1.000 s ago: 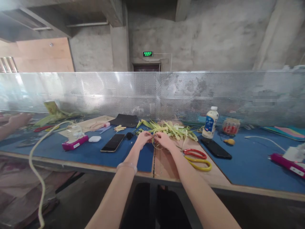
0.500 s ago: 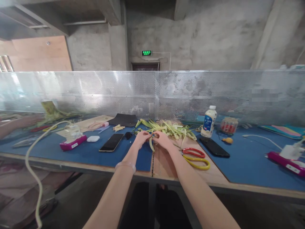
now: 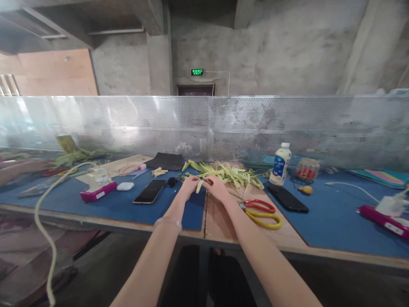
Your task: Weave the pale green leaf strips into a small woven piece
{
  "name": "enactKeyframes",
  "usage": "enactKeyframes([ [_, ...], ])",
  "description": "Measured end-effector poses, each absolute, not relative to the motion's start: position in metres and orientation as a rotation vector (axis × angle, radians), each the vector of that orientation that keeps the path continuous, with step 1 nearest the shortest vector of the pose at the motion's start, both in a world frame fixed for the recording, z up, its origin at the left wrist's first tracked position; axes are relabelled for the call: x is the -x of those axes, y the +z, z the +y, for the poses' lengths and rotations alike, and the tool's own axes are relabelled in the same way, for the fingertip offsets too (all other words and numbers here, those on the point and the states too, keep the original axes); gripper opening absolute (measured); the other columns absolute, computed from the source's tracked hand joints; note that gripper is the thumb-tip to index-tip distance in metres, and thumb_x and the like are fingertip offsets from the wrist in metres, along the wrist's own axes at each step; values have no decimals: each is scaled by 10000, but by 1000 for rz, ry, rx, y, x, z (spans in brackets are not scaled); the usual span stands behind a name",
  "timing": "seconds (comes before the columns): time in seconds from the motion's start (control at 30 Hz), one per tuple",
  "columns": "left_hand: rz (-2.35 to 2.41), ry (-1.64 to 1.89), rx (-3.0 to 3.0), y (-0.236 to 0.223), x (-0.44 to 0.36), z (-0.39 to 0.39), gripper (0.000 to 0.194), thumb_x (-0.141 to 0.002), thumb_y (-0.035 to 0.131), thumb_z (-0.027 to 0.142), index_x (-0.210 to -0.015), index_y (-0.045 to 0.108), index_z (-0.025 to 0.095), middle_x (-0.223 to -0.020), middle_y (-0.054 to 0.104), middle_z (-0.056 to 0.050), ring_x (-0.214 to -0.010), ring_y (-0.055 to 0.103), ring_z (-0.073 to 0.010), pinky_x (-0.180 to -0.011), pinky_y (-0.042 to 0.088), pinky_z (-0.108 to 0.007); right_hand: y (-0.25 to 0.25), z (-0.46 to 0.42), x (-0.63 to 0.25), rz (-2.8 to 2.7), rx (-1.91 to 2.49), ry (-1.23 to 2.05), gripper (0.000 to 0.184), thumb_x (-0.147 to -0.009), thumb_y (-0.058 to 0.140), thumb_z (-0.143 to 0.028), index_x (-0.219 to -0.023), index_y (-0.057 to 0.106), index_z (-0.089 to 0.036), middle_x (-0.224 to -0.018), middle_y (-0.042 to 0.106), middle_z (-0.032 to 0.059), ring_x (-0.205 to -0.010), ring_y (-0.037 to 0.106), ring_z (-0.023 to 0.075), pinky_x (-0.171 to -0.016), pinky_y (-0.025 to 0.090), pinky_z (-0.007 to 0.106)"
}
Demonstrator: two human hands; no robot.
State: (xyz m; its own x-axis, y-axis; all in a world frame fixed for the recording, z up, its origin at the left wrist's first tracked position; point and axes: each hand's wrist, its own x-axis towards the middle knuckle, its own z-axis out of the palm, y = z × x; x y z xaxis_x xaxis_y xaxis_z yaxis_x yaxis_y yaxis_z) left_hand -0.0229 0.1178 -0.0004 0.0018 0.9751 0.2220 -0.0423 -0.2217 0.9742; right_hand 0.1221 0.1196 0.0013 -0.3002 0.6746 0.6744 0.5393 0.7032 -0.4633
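Note:
My left hand (image 3: 191,185) and my right hand (image 3: 214,186) meet above the table's middle, fingers pinched close together. Between them is a pale green strip of leaf (image 3: 199,186), its free end hanging down. It looks like corn husk. Both hands seem closed on the strip, though the fingertips partly hide where they grip. Just behind lies a loose heap of yellow-green husk strips (image 3: 234,175). Scissors with one red and one yellow handle (image 3: 263,218) rest on the bare board right of my right forearm.
Left of my hands lie a phone (image 3: 149,191), a white earbud case (image 3: 125,186) and a magenta power strip (image 3: 98,192). A bottle (image 3: 280,164), a second phone (image 3: 288,198) and a jar (image 3: 307,169) are at right. At far left, another person's arm (image 3: 24,169) reaches in.
The hanging end of the strip has swung left and now shows broader and shorter between my hands. Both hands stay in nearly the same place.

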Motion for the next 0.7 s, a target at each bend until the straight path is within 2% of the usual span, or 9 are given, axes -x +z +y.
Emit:
enactKeyframes([
  [0.13,1040,1346,-1307,-1,22,120,213,-633,698,226,-687,512,139,-620,591,-17,-548,566,-110,-508,441,-216,5,117,-122,-1956,970,191,262,-831,432,-284,-728,631,-150,-723,600,36,-690,497,151,-648,365,263],
  [0.3,968,1350,-1265,-1,23,120,204,-656,683,194,-710,495,135,-693,600,-42,-624,612,-138,-567,493,-252,6,116,-123,-1890,1031,350,316,-820,427,-354,-644,600,-157,-570,537,-6,-563,458,135,-549,333,246],
  [0.57,736,1285,-1211,3,25,115,156,-683,678,209,-785,599,121,-694,619,-34,-599,594,-110,-637,506,-270,3,118,-125,-1740,883,704,266,-769,489,-369,-801,656,-164,-651,602,6,-598,513,135,-560,413,240],
  [0.7,714,1235,-1291,2,25,113,261,-653,733,269,-823,633,98,-762,639,-64,-658,601,-112,-686,495,-263,7,112,-125,-1764,864,681,230,-768,473,-313,-661,617,-169,-568,537,-10,-537,460,117,-523,395,226],
])
